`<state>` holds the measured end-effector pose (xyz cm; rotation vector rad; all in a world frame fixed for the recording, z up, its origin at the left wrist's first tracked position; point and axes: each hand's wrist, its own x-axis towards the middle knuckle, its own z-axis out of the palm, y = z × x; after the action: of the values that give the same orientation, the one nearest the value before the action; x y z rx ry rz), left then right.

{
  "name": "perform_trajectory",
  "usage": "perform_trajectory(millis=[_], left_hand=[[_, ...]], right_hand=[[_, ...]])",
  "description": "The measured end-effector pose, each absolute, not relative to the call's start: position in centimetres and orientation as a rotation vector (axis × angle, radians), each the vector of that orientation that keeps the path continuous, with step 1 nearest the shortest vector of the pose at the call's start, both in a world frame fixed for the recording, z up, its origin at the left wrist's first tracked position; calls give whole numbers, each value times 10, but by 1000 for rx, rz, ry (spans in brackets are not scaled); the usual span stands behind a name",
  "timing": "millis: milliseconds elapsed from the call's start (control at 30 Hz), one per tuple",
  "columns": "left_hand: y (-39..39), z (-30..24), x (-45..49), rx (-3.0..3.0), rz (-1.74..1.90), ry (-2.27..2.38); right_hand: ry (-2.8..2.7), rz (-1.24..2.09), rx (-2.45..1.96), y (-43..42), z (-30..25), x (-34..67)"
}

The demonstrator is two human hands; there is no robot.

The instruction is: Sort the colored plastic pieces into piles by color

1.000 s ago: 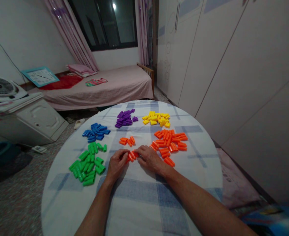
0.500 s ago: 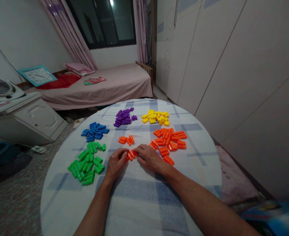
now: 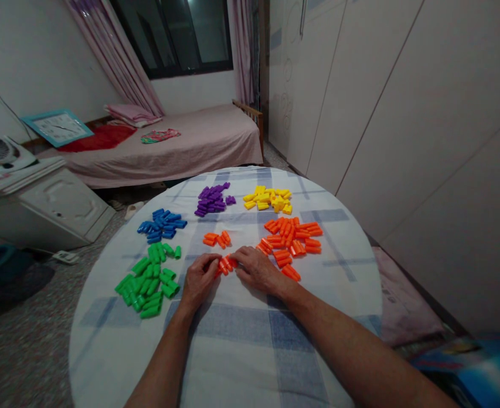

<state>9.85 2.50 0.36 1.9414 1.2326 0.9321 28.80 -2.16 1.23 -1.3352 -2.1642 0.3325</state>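
Observation:
Several orange plastic building pieces [image 3: 226,264] lie side by side between my two hands, near the middle of the table. My left hand [image 3: 200,280] closes on their left end with thumb and forefinger. At the right end, the bent fingers of my right hand [image 3: 255,268] grip the same pieces, partly covering them. A small orange group [image 3: 217,239] rests just beyond my hands. To the right of my right hand spreads a larger orange pile [image 3: 292,237]. Green pieces [image 3: 148,283] are heaped left of my left hand.
The round table [image 3: 233,362] has a checked cloth. Blue pieces [image 3: 163,223] sit at its left, purple pieces [image 3: 211,199] and yellow pieces [image 3: 267,198] toward its far edge. A bed [image 3: 199,141] stands behind it, a wardrobe [image 3: 385,141] to the right, a cabinet [image 3: 63,198] to the left.
Both hands stay on the orange pieces in nearly the same pose. The whole view has shifted slightly; the piles look unchanged.

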Motion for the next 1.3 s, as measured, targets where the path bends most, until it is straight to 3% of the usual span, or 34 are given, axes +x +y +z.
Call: perform_trajectory(millis=[1300], left_hand=[[25, 3, 98, 1947, 945, 1248]], right_hand=[[-2165, 344, -1304, -22, 10, 291]])
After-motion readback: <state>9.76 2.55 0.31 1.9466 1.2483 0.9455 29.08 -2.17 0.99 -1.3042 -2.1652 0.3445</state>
